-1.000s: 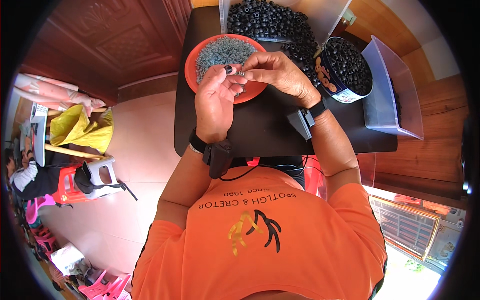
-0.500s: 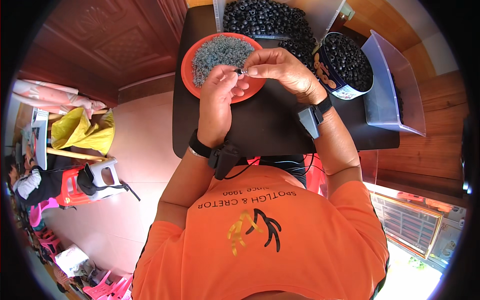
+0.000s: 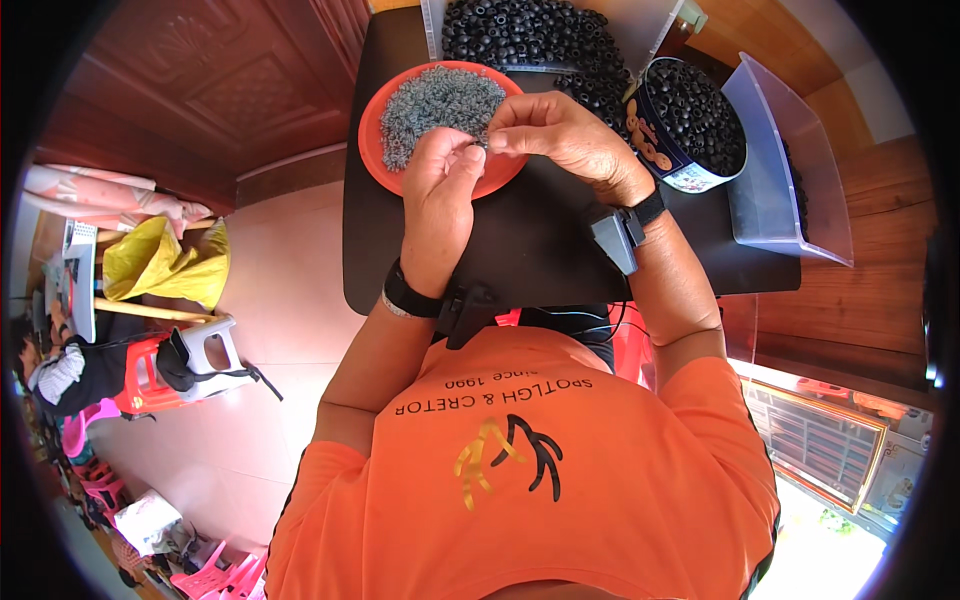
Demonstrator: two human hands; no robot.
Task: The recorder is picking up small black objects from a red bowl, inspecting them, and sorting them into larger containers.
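My left hand (image 3: pixel 442 195) is closed over the near rim of a red-orange round basin (image 3: pixel 370 140), thumb and forefinger pinching a small black piece that is mostly hidden by the fingertips. Close against it from the right comes my right hand (image 3: pixel 572 143), its thumb and forefinger pressed together; what lies between them is too small to make out. Many tiny grey-blue, metallic-looking pieces (image 3: pixel 435 105) fill the basin. Behind the hands, small round black parts with holes (image 3: pixel 530 38) spill from a clear bin lying at the back of the dark table (image 3: pixel 540 260).
A round printed tub (image 3: pixel 697 180) full of black parts stands right of my right hand. Beside it, a translucent plastic bin (image 3: pixel 765 225) rests at the table's right edge. Left of the table are a yellow bag (image 3: pixel 165 262), stools and another person's arm (image 3: pixel 58 315).
Both hands stay pinched together over the basin. The black piece with a shiny end, visible between the fingertips before, is now mostly covered. My left hand has turned slightly and its fingers have curled in.
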